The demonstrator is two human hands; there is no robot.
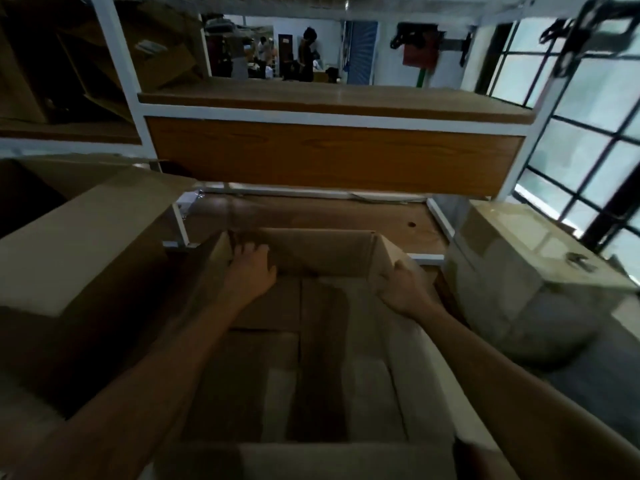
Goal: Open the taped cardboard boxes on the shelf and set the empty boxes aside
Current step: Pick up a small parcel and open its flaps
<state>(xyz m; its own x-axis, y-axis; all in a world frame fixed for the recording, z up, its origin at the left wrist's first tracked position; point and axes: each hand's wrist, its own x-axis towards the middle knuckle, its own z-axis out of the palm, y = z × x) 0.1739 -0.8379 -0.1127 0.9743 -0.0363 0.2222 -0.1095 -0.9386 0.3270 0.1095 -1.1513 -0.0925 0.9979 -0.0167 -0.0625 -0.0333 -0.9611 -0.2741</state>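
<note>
A large open cardboard box [322,251] stands directly below me, its flaps up and its inside empty. My left hand [251,268] grips the far left corner of its rim, fingers curled over the edge. My right hand [398,282] is closed on the right flap near the far corner. A taped, closed cardboard box [512,271] sits to the right on the floor. Another open box [86,237] stands at the left, one flap raised.
A white metal shelf frame with wooden boards [332,102] rises ahead; its low board [346,216] lies just behind the box. Loose cardboard boxes [69,74] fill the upper left shelf. A barred window [585,126] is at right. People stand far behind.
</note>
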